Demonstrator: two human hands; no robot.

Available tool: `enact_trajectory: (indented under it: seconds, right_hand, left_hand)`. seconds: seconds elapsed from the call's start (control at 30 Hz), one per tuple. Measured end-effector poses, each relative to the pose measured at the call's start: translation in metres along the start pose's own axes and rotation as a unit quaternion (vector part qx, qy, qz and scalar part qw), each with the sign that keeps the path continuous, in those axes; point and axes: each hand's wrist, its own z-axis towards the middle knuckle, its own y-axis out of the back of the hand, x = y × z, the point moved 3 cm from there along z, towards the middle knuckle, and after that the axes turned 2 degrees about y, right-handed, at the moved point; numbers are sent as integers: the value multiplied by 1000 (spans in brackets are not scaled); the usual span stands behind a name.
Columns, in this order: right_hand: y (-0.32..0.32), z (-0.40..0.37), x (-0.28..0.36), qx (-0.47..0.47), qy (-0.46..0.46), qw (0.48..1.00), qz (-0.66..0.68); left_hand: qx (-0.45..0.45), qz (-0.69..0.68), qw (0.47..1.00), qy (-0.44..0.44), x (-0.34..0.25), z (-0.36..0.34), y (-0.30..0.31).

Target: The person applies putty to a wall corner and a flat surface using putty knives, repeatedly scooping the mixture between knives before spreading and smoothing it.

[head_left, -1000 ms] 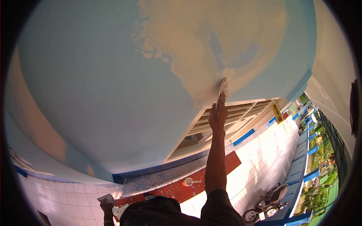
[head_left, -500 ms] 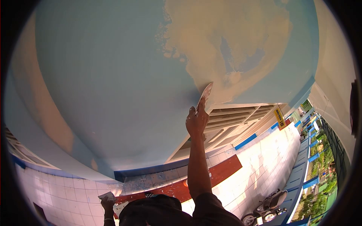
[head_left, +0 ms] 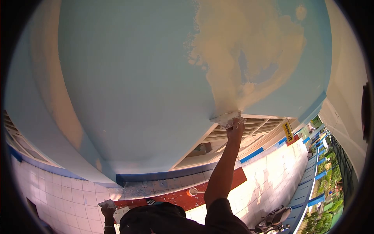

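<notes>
A broad putty knife (head_left: pixel 223 118) is gripped in my right hand (head_left: pixel 236 127), its smeared blade against the light blue wall (head_left: pixel 132 89). The blade lies at the lower end of a large cream putty patch (head_left: pixel 222 78), just above the frame of a louvred window (head_left: pixel 253 124). Low on the left, my left hand (head_left: pixel 108 212) is closed around a second flat scraper (head_left: pixel 106 203), whose blade points up with whitish material on it. That hand is away from the wall. Both handles are mostly hidden by the fingers.
A red bench or plank (head_left: pixel 175 198) stands below, with a white tub (head_left: pixel 191 191) on it. A yellow sign (head_left: pixel 288 133) projects beside the window. Pale floor tiles (head_left: pixel 269 171) run along the wall, and a parked motorbike (head_left: pixel 276 219) stands at lower right.
My right hand has moved down and right to the window's top edge, and its blade has turned from steep to nearly level. The view has shifted slightly; my left hand stays low.
</notes>
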Motion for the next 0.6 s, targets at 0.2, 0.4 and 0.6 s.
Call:
enact_trajectory:
  seconds: [0.2, 0.4, 0.6]
  right_hand:
    - [-68, 2, 54, 16, 52, 998, -15]
    - [-150, -36, 112, 82, 76, 994, -14]
    - [-176, -24, 131, 173, 131, 976, -20]
  left_hand:
    - [-115, 129, 983, -67, 0, -28, 24]
    - [-102, -80, 991, -14, 13, -23, 49]
    - [-73, -36, 996, -36, 9, -14, 52]
